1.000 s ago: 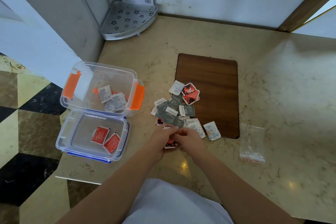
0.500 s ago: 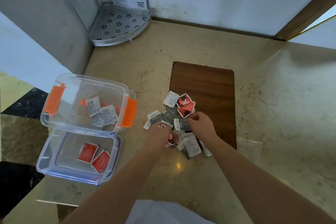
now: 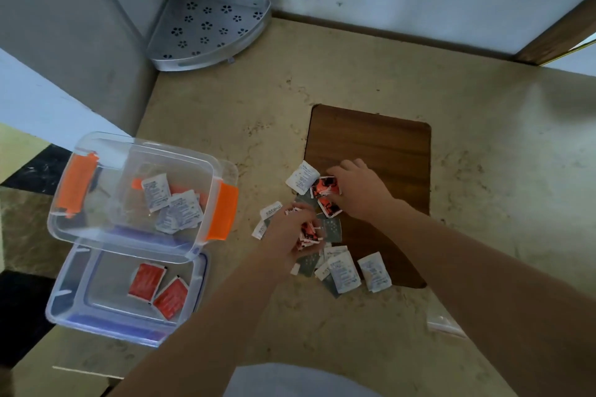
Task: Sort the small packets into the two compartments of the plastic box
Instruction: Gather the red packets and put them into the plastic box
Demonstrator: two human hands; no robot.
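Bare stone counter (image 3: pixel 371 342) lies open in front of the packet pile (image 3: pixel 319 229) and between pile and plastic box (image 3: pixel 135 200) — a narrow lane. Beyond the wooden board (image 3: pixel 380 145), open counter to the wall. Corner shelf (image 3: pixel 209 26) fills the far left corner. Plastic bag (image 3: pixel 446 322) lies near the right forearm.
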